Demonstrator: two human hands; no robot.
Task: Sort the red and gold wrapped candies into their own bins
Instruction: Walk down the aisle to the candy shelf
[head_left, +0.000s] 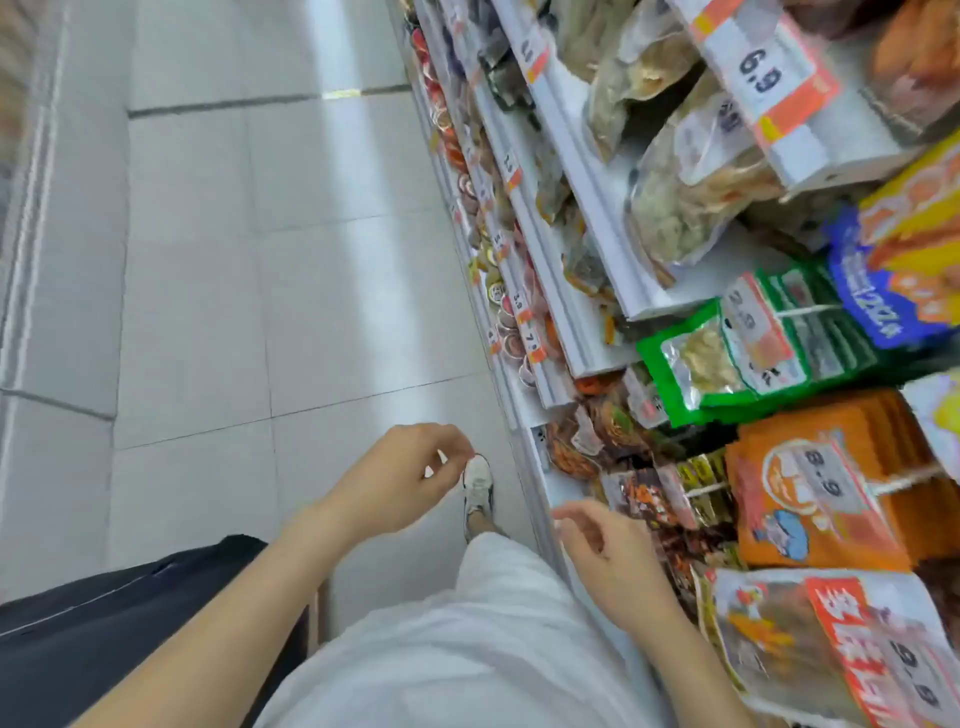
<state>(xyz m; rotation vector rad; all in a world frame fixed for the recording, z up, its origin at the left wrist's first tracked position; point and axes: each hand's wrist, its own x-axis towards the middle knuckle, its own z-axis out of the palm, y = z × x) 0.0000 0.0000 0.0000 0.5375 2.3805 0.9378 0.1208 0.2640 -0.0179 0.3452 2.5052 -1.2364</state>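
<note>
head, left hand (400, 470), right hand (610, 553), one shoe (477, 488)

Left hand (402, 470) grip contents indiscernible

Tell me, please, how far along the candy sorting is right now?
Nothing looks done: no bins or red and gold candies can be made out here. Nothing is in hand either: the left hand is loosely curled over the aisle floor and the right hand hangs open beside the shelf, both apparently empty. All of the sorting seems to be left.
</note>
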